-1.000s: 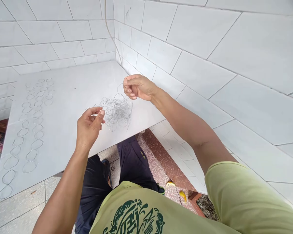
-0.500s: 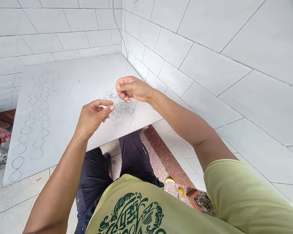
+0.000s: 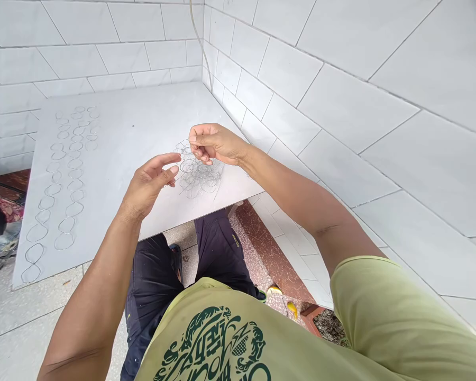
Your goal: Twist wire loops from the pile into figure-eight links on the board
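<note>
My left hand (image 3: 153,180) hovers over the front of the white board, its thumb and index finger apart with nothing visible between them. Just to its right, my right hand (image 3: 212,144) is closed in a pinch, thumb against index finger. A thin wire seems to be in that pinch, though it is hard to make out against the pile behind. Below and behind my right hand lies a tangled heap of thin curled wires (image 3: 201,179), partly covered by its fingers.
Wires bent into figure-eight loops (image 3: 75,182) lie in columns on the left of the white board (image 3: 135,153). Tiled walls (image 3: 301,111) meet behind it, with a thin hose (image 3: 200,39) in the corner. Yellow objects (image 3: 292,309) lie on the floor at right.
My left thumb and index finger have parted, and that hand has drawn slightly left, away from the right. The right hand keeps its pinch. The view has shifted a little.
</note>
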`<state>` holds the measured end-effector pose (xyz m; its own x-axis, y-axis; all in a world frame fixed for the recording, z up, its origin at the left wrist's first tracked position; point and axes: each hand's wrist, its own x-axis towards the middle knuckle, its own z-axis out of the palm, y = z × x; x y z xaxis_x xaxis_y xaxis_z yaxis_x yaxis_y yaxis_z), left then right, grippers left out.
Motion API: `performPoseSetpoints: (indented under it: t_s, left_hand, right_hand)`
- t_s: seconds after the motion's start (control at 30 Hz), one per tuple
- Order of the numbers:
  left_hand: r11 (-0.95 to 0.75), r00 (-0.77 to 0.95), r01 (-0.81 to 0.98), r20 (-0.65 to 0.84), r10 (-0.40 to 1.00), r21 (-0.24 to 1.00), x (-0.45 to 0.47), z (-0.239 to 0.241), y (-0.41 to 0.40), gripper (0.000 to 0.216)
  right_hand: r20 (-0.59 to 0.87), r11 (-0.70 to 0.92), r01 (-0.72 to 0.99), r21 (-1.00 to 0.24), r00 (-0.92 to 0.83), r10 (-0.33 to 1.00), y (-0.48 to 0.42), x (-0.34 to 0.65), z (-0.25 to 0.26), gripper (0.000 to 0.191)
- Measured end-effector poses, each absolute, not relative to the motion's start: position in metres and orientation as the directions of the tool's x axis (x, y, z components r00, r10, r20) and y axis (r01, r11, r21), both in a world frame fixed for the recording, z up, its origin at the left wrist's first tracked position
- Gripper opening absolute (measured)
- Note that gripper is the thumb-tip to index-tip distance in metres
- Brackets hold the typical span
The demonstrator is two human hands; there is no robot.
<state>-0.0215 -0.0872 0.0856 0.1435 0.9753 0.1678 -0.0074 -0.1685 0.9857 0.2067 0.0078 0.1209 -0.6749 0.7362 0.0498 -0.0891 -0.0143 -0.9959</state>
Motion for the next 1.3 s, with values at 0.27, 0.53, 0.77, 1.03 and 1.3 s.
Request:
performPoseSetpoints:
  t_s: [0.27,0.53,0.77,1.03,1.3]
  left_hand:
    - [-0.209,0.077,-0.099,0.217,0.973,0.973,-0.019,0.059,-0.088,0.040]
    - [-0.231,-0.092,-0.115,0.221,0.971,0.966,-0.010,0.048,-0.094,0.036]
    - [-0.200,-0.070,-0.185,0.190,0.979,0.962,-0.012,0.043,-0.093,0.031]
    - [-0.116,-0.156,-0.180,0.088,0.984,0.977,-0.040,0.041,-0.108,0.023]
    - [-0.093,-0.484,-0.212,-0.022,0.875,0.973,-0.099,0.025,-0.141,0.018]
  right_hand:
    - [-0.003,-0.103,-0.124,-0.987,-0.625,0.780,0.001,0.189,0.111,0.031]
    - [-0.047,-0.145,-0.138,-0.980,-0.545,0.837,0.000,0.172,0.097,0.033]
    - [-0.045,-0.130,-0.143,-0.981,-0.483,0.874,-0.007,0.158,0.089,0.030]
    - [-0.018,-0.072,-0.148,-0.986,-0.334,0.943,0.009,0.171,0.078,0.035]
    - [-0.170,0.024,0.444,-0.896,-0.393,0.904,0.007,0.154,0.060,0.025]
